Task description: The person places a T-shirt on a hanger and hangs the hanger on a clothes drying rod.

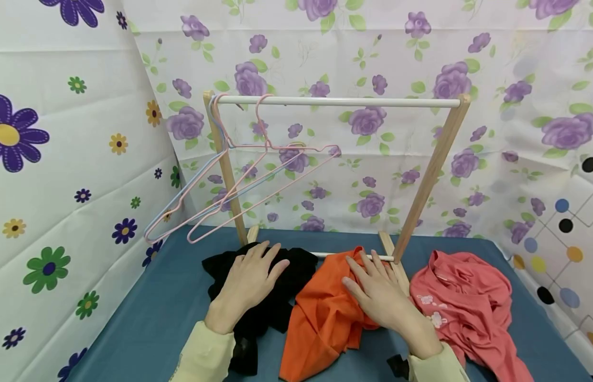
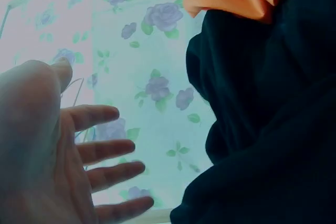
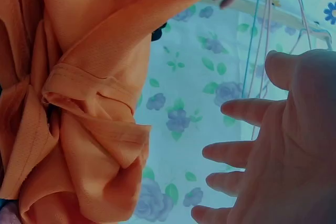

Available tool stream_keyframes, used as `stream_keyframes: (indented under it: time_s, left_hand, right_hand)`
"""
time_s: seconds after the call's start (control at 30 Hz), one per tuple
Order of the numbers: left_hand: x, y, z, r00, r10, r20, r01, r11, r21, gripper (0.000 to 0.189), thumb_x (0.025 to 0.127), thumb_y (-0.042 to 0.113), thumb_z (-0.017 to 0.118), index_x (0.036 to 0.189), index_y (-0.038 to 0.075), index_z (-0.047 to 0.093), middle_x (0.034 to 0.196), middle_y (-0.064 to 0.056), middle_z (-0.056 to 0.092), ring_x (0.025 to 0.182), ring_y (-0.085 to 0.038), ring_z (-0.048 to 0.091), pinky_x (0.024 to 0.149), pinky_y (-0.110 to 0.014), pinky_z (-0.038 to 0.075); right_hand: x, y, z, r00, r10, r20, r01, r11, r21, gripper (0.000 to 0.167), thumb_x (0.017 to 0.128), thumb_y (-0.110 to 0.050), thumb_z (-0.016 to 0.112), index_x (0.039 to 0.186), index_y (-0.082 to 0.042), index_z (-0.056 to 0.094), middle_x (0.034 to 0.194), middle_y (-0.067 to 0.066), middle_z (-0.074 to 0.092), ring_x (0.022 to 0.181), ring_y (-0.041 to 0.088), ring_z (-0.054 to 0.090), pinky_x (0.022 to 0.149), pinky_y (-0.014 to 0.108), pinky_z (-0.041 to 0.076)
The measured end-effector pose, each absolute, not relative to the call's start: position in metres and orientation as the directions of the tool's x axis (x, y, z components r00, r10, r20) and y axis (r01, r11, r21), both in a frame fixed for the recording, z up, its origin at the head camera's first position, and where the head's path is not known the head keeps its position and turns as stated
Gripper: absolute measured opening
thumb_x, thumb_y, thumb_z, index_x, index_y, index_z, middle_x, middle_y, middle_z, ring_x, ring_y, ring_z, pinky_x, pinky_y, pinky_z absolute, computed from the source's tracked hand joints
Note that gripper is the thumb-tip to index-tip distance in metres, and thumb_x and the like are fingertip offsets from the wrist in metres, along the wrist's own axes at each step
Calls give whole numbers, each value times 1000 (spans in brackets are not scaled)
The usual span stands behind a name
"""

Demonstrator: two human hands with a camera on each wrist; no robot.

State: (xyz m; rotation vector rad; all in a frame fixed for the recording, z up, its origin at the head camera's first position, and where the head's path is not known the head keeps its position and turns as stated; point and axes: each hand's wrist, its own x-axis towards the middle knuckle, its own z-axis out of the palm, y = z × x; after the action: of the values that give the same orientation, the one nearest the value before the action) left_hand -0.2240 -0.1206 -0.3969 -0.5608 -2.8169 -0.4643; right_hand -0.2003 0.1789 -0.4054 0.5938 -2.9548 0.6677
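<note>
Grips relaxed and empty, I record left hand (image 1: 248, 280) above black cloth (image 1: 297, 269), right hand (image 1: 381, 292) above orange cloth (image 1: 320, 315), near surface's (image 1: 148, 313) back edge.

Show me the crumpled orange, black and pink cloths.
Crumpled orange cloth (image 1: 325, 314), head view, middle folds.
Crumpled black cloth (image 2: 257, 111), left wrist view, middle.
Crumpled pink cloth (image 1: 470, 305), head view, central folds.
</note>
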Motion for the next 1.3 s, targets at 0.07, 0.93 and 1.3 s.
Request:
stream_keyframes:
  time_s: [0.07,0.93,1.3]
  left_hand:
    - [-225,-121,-393,-888,342,308,425,866,263,62,103,56,31,144,13,49,145,-17,45,129,-35,45,99,-56,38]
    - [-223,-142,-318,-498,351,793,620,783,42,37,101,36,54,118,7,69,114,-12,66,97,-31,65,80,-48,52]
    - [-226,-150,-304,-387,293,875,596,803,-5,28,99,24,59,112,2,68,109,-17,64,92,-35,61,75,-50,47]
  right_hand:
    - [-201,177,-406,-924,-362,126,-381,834,-400,69,100,-62,30,153,-19,34,158,18,22,146,40,3,108,68,7]
    - [-228,145,-402,-819,-570,69,-564,777,-280,58,104,-50,36,154,-19,33,156,15,29,146,36,13,111,60,15]
    - [-247,136,-413,-761,-638,121,-644,718,-263,52,105,-44,42,149,-15,42,148,14,41,139,34,32,109,55,27]
